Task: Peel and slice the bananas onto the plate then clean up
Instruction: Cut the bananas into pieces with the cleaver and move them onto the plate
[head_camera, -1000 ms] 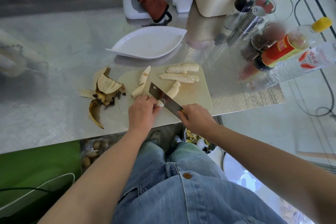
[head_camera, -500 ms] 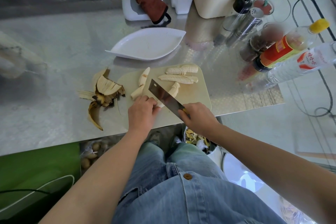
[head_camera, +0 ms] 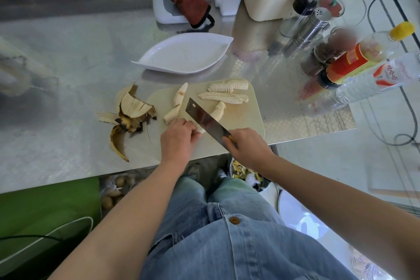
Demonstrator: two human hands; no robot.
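Your right hand [head_camera: 246, 146] is closed round the handle of the cleaver [head_camera: 205, 120], with the blade angled up and away to the left, its flat facing the camera. Your left hand [head_camera: 178, 140] is curled, fingertips pinning the near end of a banana piece [head_camera: 218, 111] on the cutting board [head_camera: 252, 118]. That end is largely hidden by hand and blade.

Beyond your left hand lie two whole peeled lengths [head_camera: 179, 98]. Beyond the blade tip lie sliced lengths [head_camera: 223, 95], still lined up. The plate [head_camera: 184, 57] beyond the board holds no slices. The peels [head_camera: 129, 116] sit to the left of your left hand.

To do this step well, in my judgement: keep the left fingertips tucked back, bring the blade down square, and retreat the left hand after each slice.
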